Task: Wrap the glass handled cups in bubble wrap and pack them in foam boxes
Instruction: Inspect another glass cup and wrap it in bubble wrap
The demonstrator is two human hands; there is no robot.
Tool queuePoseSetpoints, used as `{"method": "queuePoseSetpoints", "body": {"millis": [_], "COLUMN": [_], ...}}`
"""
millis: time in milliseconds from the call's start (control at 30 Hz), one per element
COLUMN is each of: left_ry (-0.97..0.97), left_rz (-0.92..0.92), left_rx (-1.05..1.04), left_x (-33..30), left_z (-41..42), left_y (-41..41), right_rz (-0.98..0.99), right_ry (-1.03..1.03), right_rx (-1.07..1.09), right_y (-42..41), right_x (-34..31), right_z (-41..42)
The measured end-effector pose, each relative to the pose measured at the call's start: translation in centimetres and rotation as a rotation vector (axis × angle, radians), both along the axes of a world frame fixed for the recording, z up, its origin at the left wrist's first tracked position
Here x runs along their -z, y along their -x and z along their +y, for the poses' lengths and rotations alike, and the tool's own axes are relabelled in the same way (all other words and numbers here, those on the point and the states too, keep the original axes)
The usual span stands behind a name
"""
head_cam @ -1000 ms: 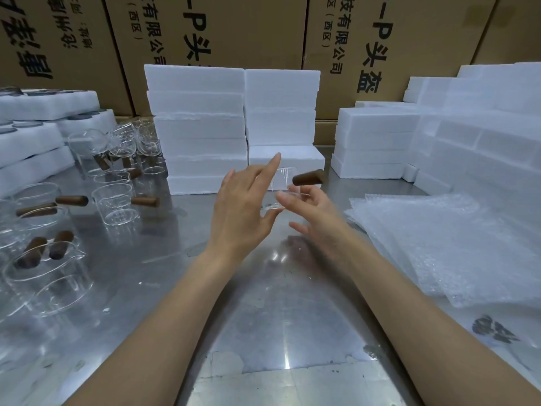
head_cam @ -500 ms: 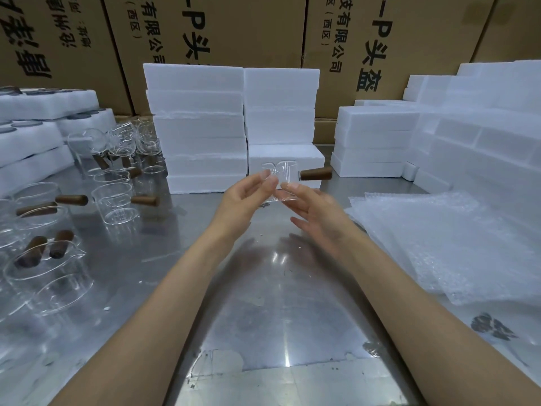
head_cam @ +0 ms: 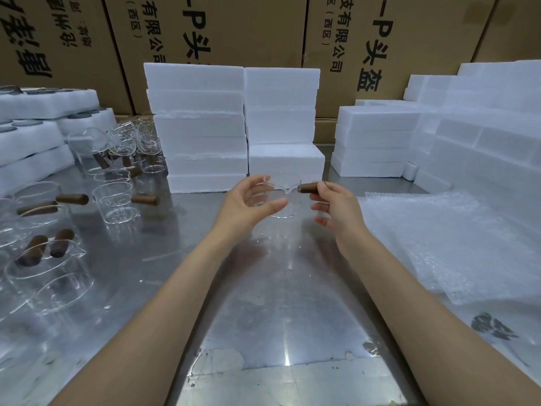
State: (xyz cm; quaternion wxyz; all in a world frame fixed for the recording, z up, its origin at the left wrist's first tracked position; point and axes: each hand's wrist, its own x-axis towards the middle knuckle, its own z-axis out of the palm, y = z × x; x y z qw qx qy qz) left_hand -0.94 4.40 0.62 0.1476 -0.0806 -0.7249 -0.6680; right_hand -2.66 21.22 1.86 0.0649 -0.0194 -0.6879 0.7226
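A clear glass cup with a brown wooden handle is held in the air above the steel table, in front of the foam stacks. My right hand pinches the wooden handle between thumb and forefinger. My left hand cups the glass body from the left, thumb at the rim and fingers under it. A pile of bubble wrap sheets lies on the table to the right. Stacked white foam boxes stand behind the cup.
Several more glass cups with wooden handles crowd the table's left side. Foam trays are stacked at far left, more foam boxes at the right. Cardboard cartons wall off the back.
The cup has turned upright with its handle now pointing right. My right hand has shifted from under the glass to the handle, and my left hand has closed round the body.
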Motion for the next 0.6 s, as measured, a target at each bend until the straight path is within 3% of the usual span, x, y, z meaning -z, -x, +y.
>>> {"method": "queuePoseSetpoints", "body": {"millis": [167, 600], "left_ry": [0.271, 0.465], "left_rz": [0.004, -0.030], "left_rx": [-0.086, -0.106], "left_x": [0.9, 1.5], "left_z": [-0.1, 0.3], "left_y": [0.5, 0.4], "right_rz": [-0.039, -0.147], "right_ry": [-0.115, -0.535], "right_rx": [0.061, 0.080], "right_y": [0.3, 0.4], "right_x": [0.3, 0.7], "right_z": [0.2, 0.4]}}
